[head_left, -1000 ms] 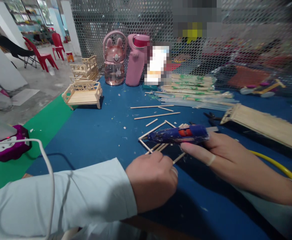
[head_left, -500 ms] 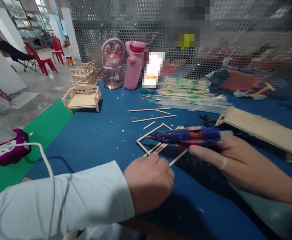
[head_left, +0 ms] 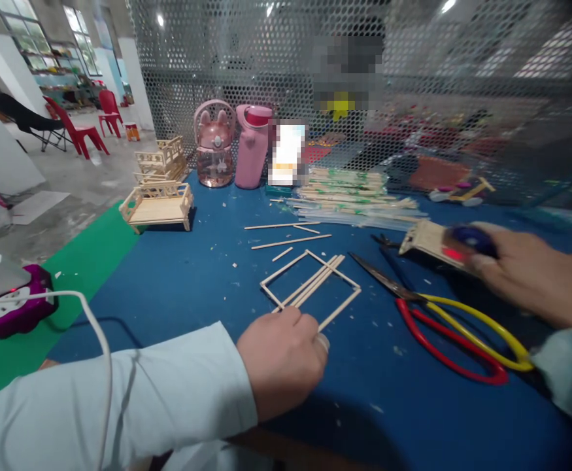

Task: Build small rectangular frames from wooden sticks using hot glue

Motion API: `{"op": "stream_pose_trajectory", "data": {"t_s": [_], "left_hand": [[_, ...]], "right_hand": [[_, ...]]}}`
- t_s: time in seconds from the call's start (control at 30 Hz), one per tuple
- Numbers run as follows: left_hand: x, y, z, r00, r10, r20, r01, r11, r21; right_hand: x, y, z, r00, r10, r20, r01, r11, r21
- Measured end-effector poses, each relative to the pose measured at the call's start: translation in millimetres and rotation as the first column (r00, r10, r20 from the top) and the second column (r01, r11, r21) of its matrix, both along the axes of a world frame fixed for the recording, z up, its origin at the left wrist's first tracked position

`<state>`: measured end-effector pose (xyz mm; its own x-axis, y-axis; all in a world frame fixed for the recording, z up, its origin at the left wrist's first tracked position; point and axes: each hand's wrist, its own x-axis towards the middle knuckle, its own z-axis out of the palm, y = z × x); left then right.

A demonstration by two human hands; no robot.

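My left hand [head_left: 286, 360] is closed over the near corner of a square frame of thin wooden sticks [head_left: 335, 269], its fingertips hidden beneath it. Several loose sticks [head_left: 310, 286] lie across the frame and run toward the same hand. At the right, my right hand [head_left: 516, 265] is wrapped round a blue glue gun [head_left: 472, 241], blurred and held over a long wooden stick-built piece [head_left: 425, 243]. Scissors [head_left: 416, 296] with one red and one yellow handle lie between the frame and my right sleeve, blades pointing left.
Small wooden furniture models [head_left: 158, 208] stand at the left back. Two pink bottles [head_left: 253, 150], a lit phone [head_left: 287, 154] and bundled sticks [head_left: 349, 190] are along the mesh panel. A purple power strip [head_left: 18, 304] and white cable [head_left: 97, 327] are at the left.
My right hand has carried the glue gun away from the stick frame to the right, uncovering the scissors and the frame's right corner. My left hand stays on the frame; the view has shifted slightly.
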<state>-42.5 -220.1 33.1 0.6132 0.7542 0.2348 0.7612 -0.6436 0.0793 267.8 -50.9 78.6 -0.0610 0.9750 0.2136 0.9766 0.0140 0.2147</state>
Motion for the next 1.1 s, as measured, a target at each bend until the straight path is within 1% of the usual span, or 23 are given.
{"op": "stream_pose_trajectory", "data": {"t_s": [0.03,0.07,0.1,0.13,0.17,0.2,0.23,0.27,0.3,0.33,0.37,0.4,0.47,0.5,0.57,0.63,0.7,0.8,0.93,1.1], "left_hand": [[0,0,0.2,1.0,0.006,-0.002,-0.006,1.0,-0.005],[0,0,0.4,1.0,0.01,-0.006,-0.01,1.0,-0.007],[0,0,0.5,1.0,0.01,-0.009,-0.01,1.0,-0.007],[0,0,0.5,1.0,0.007,-0.012,-0.007,1.0,-0.006],[0,0,0.4,1.0,0.001,-0.014,-0.001,1.0,-0.002],[-1,0,0.1,1.0,-0.007,-0.014,0.007,1.0,0.007],[-1,-1,-0.3,1.0,-0.011,-0.014,0.011,1.0,0.019],[-1,-1,-0.9,1.0,-0.011,-0.015,0.012,0.999,0.03],[-1,-1,-1.6,1.0,-0.008,-0.017,0.009,0.999,0.04],[-1,-1,-2.2,1.0,-0.003,-0.02,0.004,0.999,0.05],[-1,-1,-2.8,1.0,0.005,-0.023,-0.003,0.998,0.057],[-1,-1,-3.3,1.0,0.013,-0.027,-0.011,0.998,0.061],[-1,-1,-3.9,0.999,0.031,-0.035,-0.029,0.998,0.054],[0,-1,-4.1,0.999,0.039,-0.038,-0.037,0.998,0.047],[0,-1,-4.1,0.998,0.039,-0.046,-0.037,0.999,0.036],[0,-1,-3.9,0.998,0.016,-0.054,-0.014,0.999,0.04],[0,-1,-3.4,0.998,-0.002,-0.058,0.006,0.998,0.056],[0,-1,-2.4,0.998,0.001,-0.058,0.004,0.996,0.084],[0,-2,-1.0,0.997,-0.014,-0.081,0.022,0.995,0.101],[1,-2,-1.3,0.993,-0.041,-0.114,0.055,0.991,0.121]], "right_hand": [[-7,-2,4.0,0.998,-0.058,-0.015,0.057,0.996,-0.062],[-16,-7,8.3,0.994,-0.098,-0.041,0.093,0.991,-0.097],[-28,-14,12.6,0.989,-0.142,-0.048,0.14,0.989,-0.039],[-41,-24,16.5,0.988,-0.146,-0.057,0.151,0.984,0.099],[-55,-35,19.7,0.994,-0.089,-0.069,0.104,0.961,0.257],[-70,-47,21.7,0.993,0.011,-0.117,0.03,0.938,0.345],[-87,-59,22.4,0.968,0.151,-0.201,-0.074,0.935,0.346],[-103,-69,21.6,0.898,0.278,-0.341,-0.187,0.943,0.276],[-120,-77,19.2,0.802,0.35,-0.484,-0.305,0.937,0.172],[-136,-84,15.4,0.715,0.36,-0.599,-0.439,0.898,0.016],[-150,-87,10.5,0.648,0.343,-0.68,-0.555,0.824,-0.113],[-163,-89,5.1,0.615,0.31,-0.725,-0.628,0.749,-0.211],[-180,-88,-5.6,0.579,0.247,-0.777,-0.689,0.658,-0.304],[-185,-87,-9.9,0.58,0.214,-0.786,-0.697,0.63,-0.343],[-189,-85,-14.9,0.604,0.16,-0.781,-0.689,0.598,-0.41],[-188,-84,-15.5,0.639,0.131,-0.758,-0.666,0.588,-0.46],[-187,-85,-13.8,0.656,0.114,-0.746,-0.648,0.592,-0.479],[-188,-83,-12.8,0.652,0.076,-0.754,-0.637,0.594,-0.491],[-191,-79,-16.3,0.662,0.036,-0.749,-0.614,0.599,-0.514],[-193,-78,-18.8,0.668,0.06,-0.742,-0.605,0.624,-0.495]]}}
